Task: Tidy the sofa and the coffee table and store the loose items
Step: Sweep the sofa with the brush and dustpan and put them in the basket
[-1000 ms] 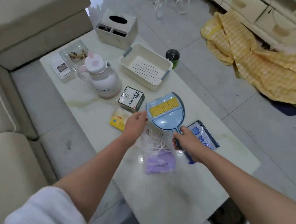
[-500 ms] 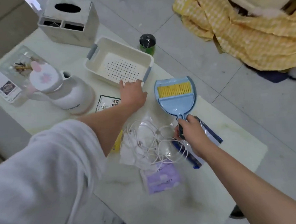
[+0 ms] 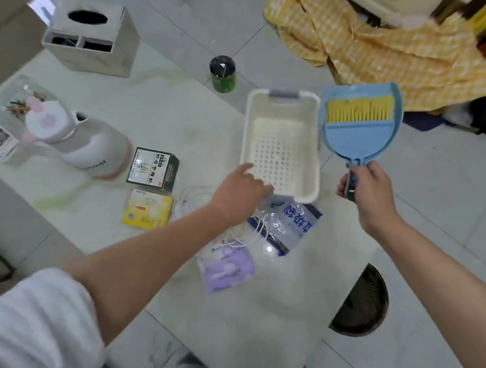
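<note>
1. White plastic basket, perforated floor, empty: left hand has it by the near-left corner, fingers curled over the rim, thumb side hidden, so grip looks closed on the wall but can't tell how tight. Basket sits near the table's right edge, its near end over the clear blue-print bag.
2. Right hand is wrapped round the handle of the blue dustpan, fingers pressed together in a fist grip. Pan is held off past the right edge of the coffee table, yellow brush nested inside it.
3. Progress, judged: early. Nothing is in the basket yet.
4. Left to store, going outward from the hands: white cable tangle and purple pouch near the front edge; yellow box and green box mid-table; white jug w/ pink lid toward the left edge; tissue box at the far corner; clear snack packet at the far-left edge.
5. Green can stands on the floor beyond the far edge; yellow check cloth is heaped on the floor too. Sofa barely in view, can't judge it.
</note>
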Demonstrator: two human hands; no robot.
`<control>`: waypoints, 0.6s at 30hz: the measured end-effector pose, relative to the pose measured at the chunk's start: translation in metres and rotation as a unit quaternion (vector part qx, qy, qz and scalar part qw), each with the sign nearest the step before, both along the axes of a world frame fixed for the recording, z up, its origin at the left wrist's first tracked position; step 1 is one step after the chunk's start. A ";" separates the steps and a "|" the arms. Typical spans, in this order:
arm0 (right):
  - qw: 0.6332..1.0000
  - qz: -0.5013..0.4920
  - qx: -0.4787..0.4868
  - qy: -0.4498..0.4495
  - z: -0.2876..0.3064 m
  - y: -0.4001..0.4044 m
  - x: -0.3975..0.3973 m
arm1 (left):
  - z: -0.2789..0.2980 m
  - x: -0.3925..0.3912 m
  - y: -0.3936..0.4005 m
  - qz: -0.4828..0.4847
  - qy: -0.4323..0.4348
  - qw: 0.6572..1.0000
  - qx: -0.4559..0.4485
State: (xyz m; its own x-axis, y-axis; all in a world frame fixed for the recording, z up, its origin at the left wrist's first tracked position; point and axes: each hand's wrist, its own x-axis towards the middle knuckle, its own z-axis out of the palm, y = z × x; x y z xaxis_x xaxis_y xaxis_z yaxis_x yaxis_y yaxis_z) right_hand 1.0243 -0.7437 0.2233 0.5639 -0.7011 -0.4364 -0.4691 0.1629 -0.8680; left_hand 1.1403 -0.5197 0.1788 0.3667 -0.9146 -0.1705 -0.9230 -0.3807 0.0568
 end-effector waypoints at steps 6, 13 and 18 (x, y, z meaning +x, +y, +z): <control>0.992 0.045 -0.049 0.110 -0.005 -0.058 -0.076 | 0.001 -0.127 -0.070 -0.160 0.021 0.985 0.063; 0.973 0.088 -0.022 0.213 -0.042 -0.074 -0.173 | -0.037 -0.190 -0.069 -0.150 0.080 0.978 0.124; 0.960 0.127 -0.004 0.248 -0.059 -0.077 -0.198 | -0.057 -0.181 -0.037 -0.029 0.076 0.972 0.218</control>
